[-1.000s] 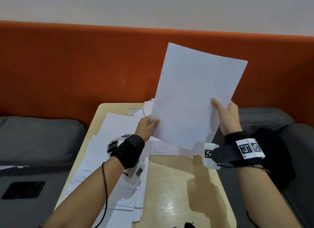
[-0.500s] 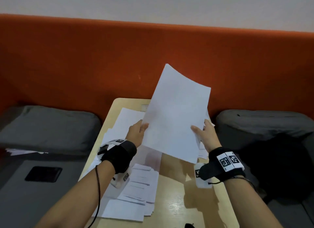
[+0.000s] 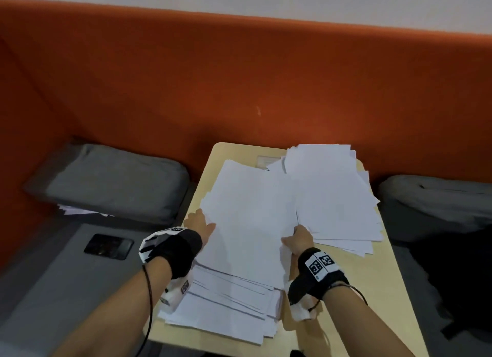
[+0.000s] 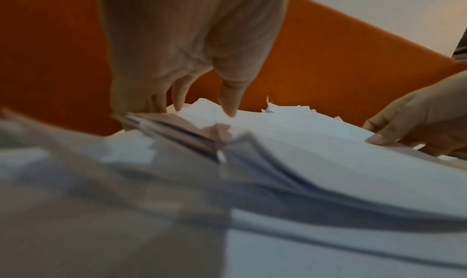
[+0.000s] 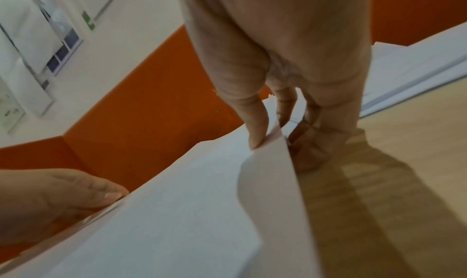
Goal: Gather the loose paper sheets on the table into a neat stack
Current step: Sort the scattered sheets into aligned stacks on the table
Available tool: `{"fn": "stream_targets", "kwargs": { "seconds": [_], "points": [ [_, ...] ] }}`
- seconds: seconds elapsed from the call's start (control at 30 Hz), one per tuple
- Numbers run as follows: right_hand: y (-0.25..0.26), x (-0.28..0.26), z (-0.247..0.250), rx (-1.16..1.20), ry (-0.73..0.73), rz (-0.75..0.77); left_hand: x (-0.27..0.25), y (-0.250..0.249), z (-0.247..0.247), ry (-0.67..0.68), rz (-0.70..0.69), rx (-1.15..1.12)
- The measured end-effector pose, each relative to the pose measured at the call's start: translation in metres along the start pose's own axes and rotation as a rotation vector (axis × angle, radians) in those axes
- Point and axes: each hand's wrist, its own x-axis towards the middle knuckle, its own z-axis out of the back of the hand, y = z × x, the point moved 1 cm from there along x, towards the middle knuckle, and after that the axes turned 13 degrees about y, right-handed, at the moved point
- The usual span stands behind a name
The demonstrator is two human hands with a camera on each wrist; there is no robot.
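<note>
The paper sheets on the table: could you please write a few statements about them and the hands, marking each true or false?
1. Both hands hold one bundle of sheets. True: the left hand grips its left edge, the right hand its right.
2. All the paper is in one neat stack. False: a second loose pile lies at the far right of the table.
3. The bundle stands upright in the air. False: it lies low over the fanned sheets nearer the person.
4. A dark phone lies left of the table. True.
</note>
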Motion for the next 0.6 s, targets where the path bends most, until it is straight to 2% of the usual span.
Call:
{"fn": "stream_targets", "kwargs": {
  "seconds": [0.17,0.33,0.43,0.6],
  "points": [
    [0.005,-0.002,0.000,0.153,-0.038,-0.054,-0.001,-0.005,-0.007,-0.049,0.030,0.225],
    [-0.001,0.005,0.002,0.162,0.003,-0.072,-0.004,-0.016,-0.026,-0.025,0.031,0.332],
    [0.002,0.003,-0.001,0.159,-0.008,-0.067,-0.004,-0.023,-0.032,0.009,-0.023,0.427],
    [0.001,-0.001,-0.001,0.161,-0.068,-0.069,-0.001,-0.039,-0.030,0.072,-0.161,0.367]
  ]
}}
